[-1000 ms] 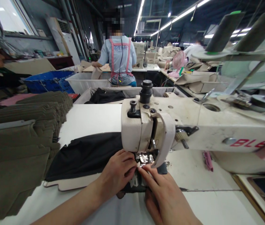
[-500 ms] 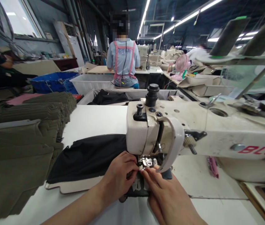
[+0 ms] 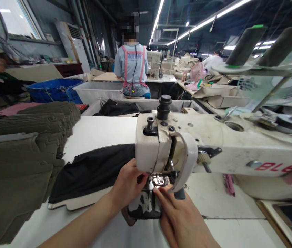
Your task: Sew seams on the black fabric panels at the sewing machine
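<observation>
A white sewing machine point(image 3: 225, 134) stands before me, its metal presser foot point(image 3: 158, 180) low over the work area. Black fabric point(image 3: 94, 170) with a beige lower edge lies left of the machine head. My left hand point(image 3: 129, 182) is closed at the right end of this fabric, fingers curled in a pinch just left of the presser foot; its fingertips are partly hidden. My right hand point(image 3: 180, 212) rests with fingers extended and lying flat, index fingertip by the front of the foot. Between the hands shows a worn black-and-silver machine plate point(image 3: 146, 206).
A tall stack of olive fabric pieces point(image 3: 21, 162) stands on the left. Thread cones point(image 3: 246, 44) rise at the right. A pink object point(image 3: 229, 185) lies under the machine arm. Ahead are bins point(image 3: 52, 90) and a seated person point(image 3: 132, 69) facing away.
My left hand has drawn slightly up and left from the presser foot, exposing more of the plate. My right hand stays beside the foot. The whole view has shifted a little.
</observation>
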{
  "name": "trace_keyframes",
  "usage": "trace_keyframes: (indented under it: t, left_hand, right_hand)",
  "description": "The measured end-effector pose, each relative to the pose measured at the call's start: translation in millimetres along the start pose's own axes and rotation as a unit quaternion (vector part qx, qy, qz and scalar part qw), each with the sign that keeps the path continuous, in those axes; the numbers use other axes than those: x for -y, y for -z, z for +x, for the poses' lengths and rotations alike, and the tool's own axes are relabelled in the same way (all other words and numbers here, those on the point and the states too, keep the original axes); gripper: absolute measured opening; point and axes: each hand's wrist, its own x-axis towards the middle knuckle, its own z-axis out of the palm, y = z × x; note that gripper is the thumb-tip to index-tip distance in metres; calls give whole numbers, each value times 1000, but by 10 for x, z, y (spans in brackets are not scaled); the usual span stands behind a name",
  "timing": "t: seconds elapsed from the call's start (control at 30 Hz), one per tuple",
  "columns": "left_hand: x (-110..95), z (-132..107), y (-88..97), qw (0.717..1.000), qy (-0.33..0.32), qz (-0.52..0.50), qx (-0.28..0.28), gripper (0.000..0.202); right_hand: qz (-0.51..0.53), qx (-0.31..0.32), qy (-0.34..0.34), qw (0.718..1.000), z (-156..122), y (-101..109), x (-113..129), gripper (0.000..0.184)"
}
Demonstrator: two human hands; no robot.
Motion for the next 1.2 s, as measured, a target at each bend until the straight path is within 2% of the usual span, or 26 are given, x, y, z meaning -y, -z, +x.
trace_keyframes:
  t: [0.23,0.43,0.53,0.67,0.73,0.83,0.9,0.97,1.03,1.13,1.2]
  left_hand:
    - [39,8,34,999,-25,10,32,16]
    - [50,8,96,999,-38,-11,35,14]
    - [76,13,59,998,-38,-25,34,15]
    - [95,12,16,998,-31,-31,39,15]
    - [63,-45,88,996,-38,-41,65,13]
    - [-42,-256,320,985,-68,-71,144,11]
    - [-112,-438,469,983,-34,-79,163,14]
    - [-152,-587,539,990,59,-46,120,14]
    - [-163,-664,521,989,126,29,72,16]
    - [-183,-666,445,981,115,120,96,6]
    - [-246,-649,436,986,96,99,97,12]
  right_hand:
    - [10,-4,6,1000,-10,-56,-10,57]
    - [14,7,-1,1000,22,-40,15,60]
    - [-9,12,13,1000,10,-45,13,59]
    - [-12,0,-3,1000,-16,-42,23,54]
    - [-7,-6,-10,1000,-24,-28,39,51]
    - [1,1,-5,1000,-24,4,68,48]
    - [15,4,-11,1000,-10,25,84,46]
    - [28,1,-22,999,11,45,90,43]
    - [35,-3,-29,999,22,71,89,42]
    - [70,-19,-23,997,-20,108,120,42]
    - [144,-54,-43,987,-86,103,208,38]
